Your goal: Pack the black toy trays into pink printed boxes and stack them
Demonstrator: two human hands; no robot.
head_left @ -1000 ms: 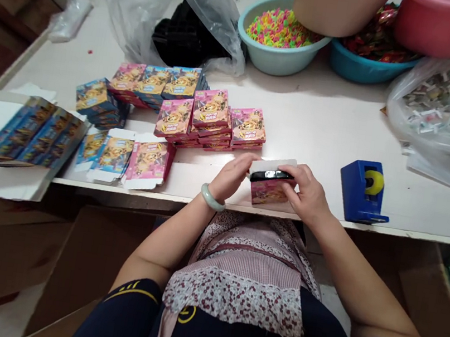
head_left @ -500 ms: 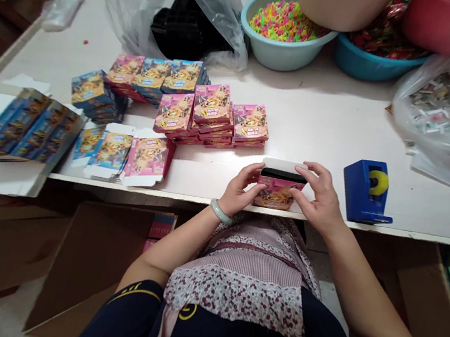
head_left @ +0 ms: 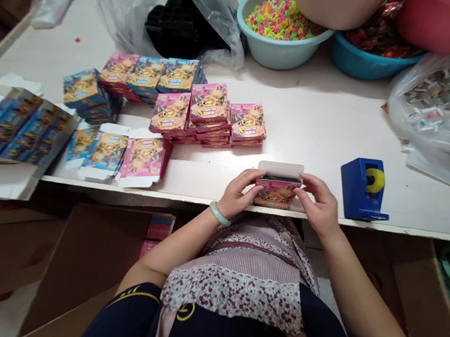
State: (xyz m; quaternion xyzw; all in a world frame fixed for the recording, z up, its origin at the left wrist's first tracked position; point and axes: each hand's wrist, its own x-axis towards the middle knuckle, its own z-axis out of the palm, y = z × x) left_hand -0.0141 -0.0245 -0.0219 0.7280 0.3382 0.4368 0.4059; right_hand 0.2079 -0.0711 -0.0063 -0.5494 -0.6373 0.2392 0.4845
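Observation:
A pink printed box (head_left: 275, 194) stands upright at the table's front edge, its white top flap raised at the back. Something black shows just inside its opening. My left hand (head_left: 242, 191) grips the box's left side between thumb and fingers, a pale bangle on that wrist. On the opposite side my right hand (head_left: 318, 202) pinches the box's right edge. To the left lie flat unfolded cartons, a pink carton (head_left: 145, 157) and a blue carton (head_left: 106, 149). Beyond them are stacks of closed pink boxes (head_left: 210, 104) and blue boxes (head_left: 84, 90).
A blue tape dispenser (head_left: 360, 191) stands right of my hands. Along the back are a clear bag with black trays (head_left: 179, 23), a basin of colourful rings (head_left: 280, 53), a blue basin (head_left: 367, 63) and a bag of small packets (head_left: 449, 106). Open cardboard boxes (head_left: 96, 262) sit below the table.
The black thing has sunk into the pink box, with only a thin strip showing now. My right fingers have come down from the flap to the box's side. The view has shifted slightly.

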